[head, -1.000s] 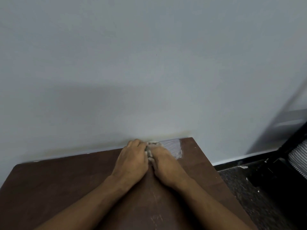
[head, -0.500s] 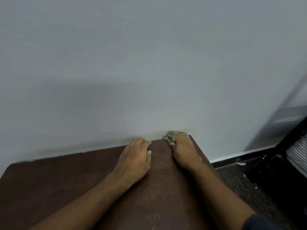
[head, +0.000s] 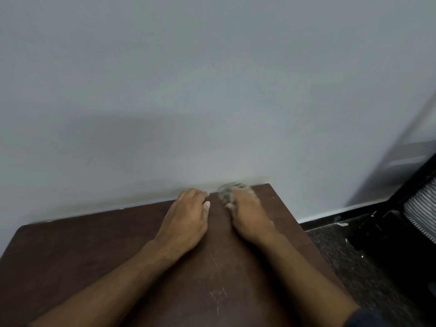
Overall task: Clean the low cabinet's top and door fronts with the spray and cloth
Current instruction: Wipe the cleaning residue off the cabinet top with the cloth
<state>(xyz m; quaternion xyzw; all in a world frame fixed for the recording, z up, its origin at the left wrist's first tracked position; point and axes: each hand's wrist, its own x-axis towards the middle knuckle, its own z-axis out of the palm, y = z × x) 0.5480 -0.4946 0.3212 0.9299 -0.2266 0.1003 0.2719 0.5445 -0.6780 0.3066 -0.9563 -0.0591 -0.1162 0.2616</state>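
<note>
The low cabinet's dark brown top (head: 94, 256) fills the lower part of the view and meets a pale grey wall at its far edge. My right hand (head: 250, 215) presses a crumpled grey cloth (head: 227, 192) against the top near the back right corner; the cloth is blurred. My left hand (head: 186, 218) lies flat on the top just to the left of it, fingers together, holding nothing. No spray bottle and no door fronts are in view.
The pale grey wall (head: 212, 90) rises straight behind the cabinet. To the right, a dark speckled floor (head: 349, 263) drops away past the cabinet's right edge. A black object with a striped panel (head: 420, 213) stands at the far right.
My right hand swept the cloth right to the back corner, then came back left a little toward my left hand. The pale film near that corner is gone. My left hand stayed put.
</note>
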